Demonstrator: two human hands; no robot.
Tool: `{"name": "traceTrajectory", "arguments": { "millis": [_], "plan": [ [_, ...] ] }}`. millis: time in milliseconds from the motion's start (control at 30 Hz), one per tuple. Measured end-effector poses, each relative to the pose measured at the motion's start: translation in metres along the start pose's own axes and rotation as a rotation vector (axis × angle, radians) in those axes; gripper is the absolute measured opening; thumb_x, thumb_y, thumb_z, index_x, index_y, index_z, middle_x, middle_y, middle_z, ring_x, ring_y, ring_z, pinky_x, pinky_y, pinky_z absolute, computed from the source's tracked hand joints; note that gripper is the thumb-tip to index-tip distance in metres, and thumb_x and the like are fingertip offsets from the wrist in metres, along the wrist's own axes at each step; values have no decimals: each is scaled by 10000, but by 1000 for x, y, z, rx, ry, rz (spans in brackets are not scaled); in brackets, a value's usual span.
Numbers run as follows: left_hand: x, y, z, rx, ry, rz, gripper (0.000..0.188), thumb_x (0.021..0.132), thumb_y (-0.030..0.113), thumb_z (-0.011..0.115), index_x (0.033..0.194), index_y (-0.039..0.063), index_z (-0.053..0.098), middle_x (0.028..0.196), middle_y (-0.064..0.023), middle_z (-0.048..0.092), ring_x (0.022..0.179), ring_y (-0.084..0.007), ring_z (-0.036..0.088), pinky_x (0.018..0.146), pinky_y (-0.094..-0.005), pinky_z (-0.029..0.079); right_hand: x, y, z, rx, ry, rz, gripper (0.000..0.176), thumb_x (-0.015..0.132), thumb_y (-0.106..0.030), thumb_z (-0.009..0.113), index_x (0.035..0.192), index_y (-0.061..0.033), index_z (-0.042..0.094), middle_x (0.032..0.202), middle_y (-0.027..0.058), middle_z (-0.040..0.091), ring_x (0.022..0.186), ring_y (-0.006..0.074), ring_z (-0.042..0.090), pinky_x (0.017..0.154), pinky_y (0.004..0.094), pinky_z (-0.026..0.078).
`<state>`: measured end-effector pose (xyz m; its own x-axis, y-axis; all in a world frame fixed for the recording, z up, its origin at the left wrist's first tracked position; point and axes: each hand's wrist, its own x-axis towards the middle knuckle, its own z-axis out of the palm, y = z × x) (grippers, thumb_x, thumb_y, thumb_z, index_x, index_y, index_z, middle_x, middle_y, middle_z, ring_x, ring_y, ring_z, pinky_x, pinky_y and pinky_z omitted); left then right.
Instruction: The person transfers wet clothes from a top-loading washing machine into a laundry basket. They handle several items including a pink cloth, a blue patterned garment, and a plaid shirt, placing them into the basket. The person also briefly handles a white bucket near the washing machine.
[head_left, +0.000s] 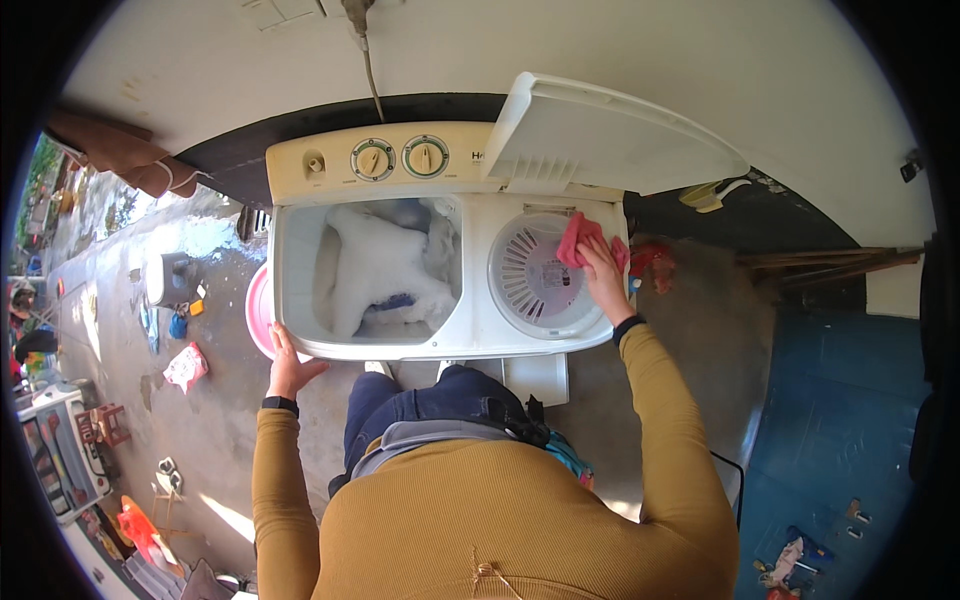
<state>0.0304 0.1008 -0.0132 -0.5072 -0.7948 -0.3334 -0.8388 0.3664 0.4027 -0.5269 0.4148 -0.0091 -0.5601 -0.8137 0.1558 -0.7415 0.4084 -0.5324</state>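
In front of me stands a twin-tub washing machine (478, 330) with a cream control panel (334, 150). My right hand (600, 271) presses a red cloth (576, 238) onto the right part of the slotted round spin-tub cover (510, 289). My left hand (289, 366) rests on the machine's front left corner, thumb and fingers apart, holding nothing. White foam (382, 262) fills much of the left wash tub (296, 247), with dark blue fabric (394, 302) showing through it. Raised behind the spin side is the white lid (600, 142).
A pink basin (259, 311) sits against the machine's left side. Red items (652, 264) lie on the floor at its right. A power cord (371, 79) runs up the wall to a plug. Farther left are a grey-white bin (166, 279) and a pink-white bag (186, 367).
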Motion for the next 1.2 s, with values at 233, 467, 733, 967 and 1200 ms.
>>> {"name": "traceTrajectory", "arguments": {
  "millis": [233, 467, 733, 967, 1200],
  "plan": [
    [3, -9, -11, 62, -56, 124, 1401, 521, 391, 906, 1456, -152, 16, 1522, -366, 94, 1443, -443, 149, 1158, -391, 262, -69, -82, 57, 86, -42, 63, 462, 741, 112, 579, 1148, -88, 667, 1337, 205, 553, 1297, 377, 459, 1078, 419, 379],
    [5, -25, -32, -16, -206, 203, 1355, 563, 419, 891, 1469, -129, 45, 1528, -337, 139, 1443, -425, 171, 1170, -397, 243, -113, -198, 93, 78, -117, -198, 310, 812, 11, 570, 1082, -90, 684, 1239, 157, 620, 1253, 333, 503, 1092, 465, 329],
    [-10, -83, -49, -466, -102, 338, 895, 756, 242, 818, 1462, -10, 328, 1415, -226, 467, 1237, -349, 531, 988, -397, 472, -142, -197, 79, -263, 85, 67, 338, 783, 15, 566, 1087, -88, 671, 1137, 106, 648, 1118, 319, 549, 967, 444, 404],
    [-29, -125, -70, -553, -174, 191, 691, 806, 246, 778, 1375, -6, 477, 1322, -208, 569, 1164, -306, 596, 958, -389, 487, -102, -373, 207, 5, -45, -194, 356, 758, -62, 618, 1108, -107, 667, 1147, 75, 639, 1073, 311, 548, 918, 423, 442],
    [-28, -114, -97, -652, -152, 263, 687, 799, 297, 783, 1365, 20, 507, 1264, -198, 612, 1161, -293, 598, 946, -379, 492, -41, -478, 235, 902, -540, 151, 322, 922, -106, 595, 1231, -14, 597, 1100, 89, 681, 977, 159, 624, 896, 289, 474]
  ]
}}
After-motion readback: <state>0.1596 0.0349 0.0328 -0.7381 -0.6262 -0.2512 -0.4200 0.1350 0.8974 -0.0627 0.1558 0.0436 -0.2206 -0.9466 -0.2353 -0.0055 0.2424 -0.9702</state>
